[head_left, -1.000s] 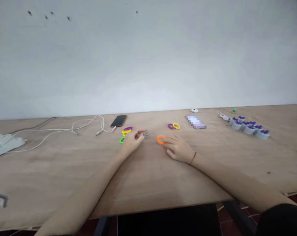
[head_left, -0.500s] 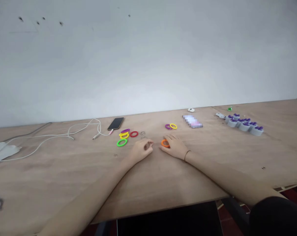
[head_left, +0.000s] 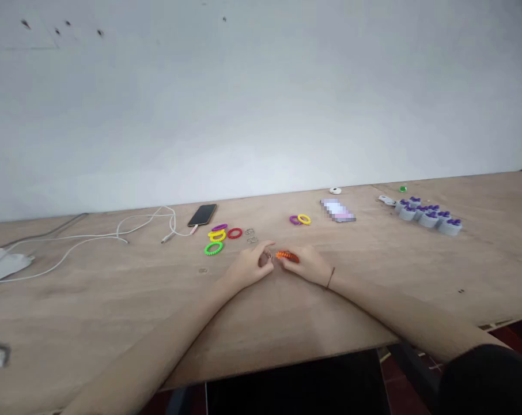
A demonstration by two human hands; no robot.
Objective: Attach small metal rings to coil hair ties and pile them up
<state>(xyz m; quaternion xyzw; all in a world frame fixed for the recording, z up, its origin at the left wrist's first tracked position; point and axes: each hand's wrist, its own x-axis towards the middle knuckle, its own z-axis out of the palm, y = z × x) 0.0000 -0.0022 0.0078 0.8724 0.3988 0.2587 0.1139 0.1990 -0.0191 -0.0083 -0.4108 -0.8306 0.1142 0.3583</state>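
Note:
My two hands meet at the middle of the wooden table (head_left: 287, 323). My right hand (head_left: 306, 265) pinches an orange spiral hair tie (head_left: 287, 255). My left hand (head_left: 250, 266) is closed in a pinch on a small metal ring (head_left: 268, 256), held right against the orange tie. Behind my left hand lie loose metal rings (head_left: 251, 236) and a group of spiral ties: green (head_left: 213, 249), yellow (head_left: 216, 235), purple (head_left: 220, 227) and red (head_left: 234, 233).
A purple and a yellow tie (head_left: 300, 219) lie further back. A black phone (head_left: 203, 214) with a white cable (head_left: 127, 229) sits at the back left. Several grey cups with purple tops (head_left: 429, 214) stand at the back right, near a pale blurred object (head_left: 337, 210).
My left hand drew back from the loose rings with a small ring in it. My right hand lifted the orange tie off the table, and the two hands came together.

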